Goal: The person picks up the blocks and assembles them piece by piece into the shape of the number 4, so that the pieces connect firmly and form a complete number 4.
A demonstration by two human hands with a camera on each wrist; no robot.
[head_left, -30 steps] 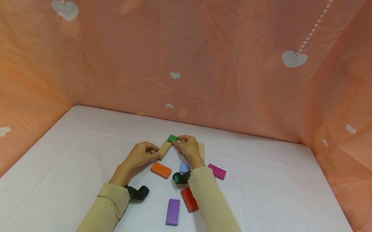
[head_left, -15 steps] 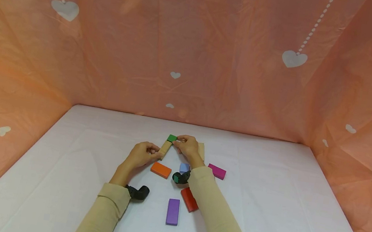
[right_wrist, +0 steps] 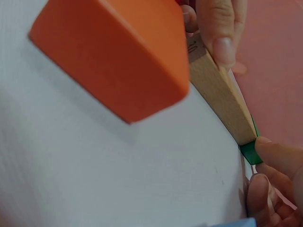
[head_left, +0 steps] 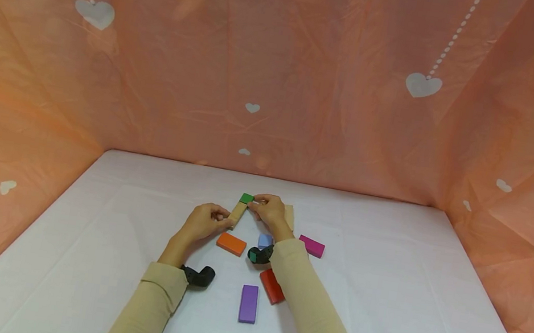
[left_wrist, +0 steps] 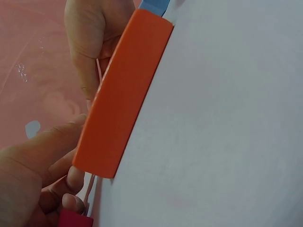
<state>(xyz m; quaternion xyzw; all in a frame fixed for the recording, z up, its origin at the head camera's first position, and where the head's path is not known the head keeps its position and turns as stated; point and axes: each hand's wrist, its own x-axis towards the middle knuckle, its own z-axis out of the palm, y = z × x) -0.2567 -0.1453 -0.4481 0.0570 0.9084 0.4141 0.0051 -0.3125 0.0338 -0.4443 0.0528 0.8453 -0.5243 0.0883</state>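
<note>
In the head view, a natural wooden block lies slantwise on the white table, its far end against a green block. My left hand pinches the wooden block's near end with thumb and fingers. At the green block's right side, my right hand grips it between thumb and finger; part of that block is hidden. The right wrist view shows the wooden block meeting the green block end to end. Below my left fingers, a crimson block shows partly in the left wrist view.
Nearer me lie an orange block, a light blue block, a red block and a purple block. A magenta block and another wooden piece lie by my right arm. Pink cloth hangs around the table.
</note>
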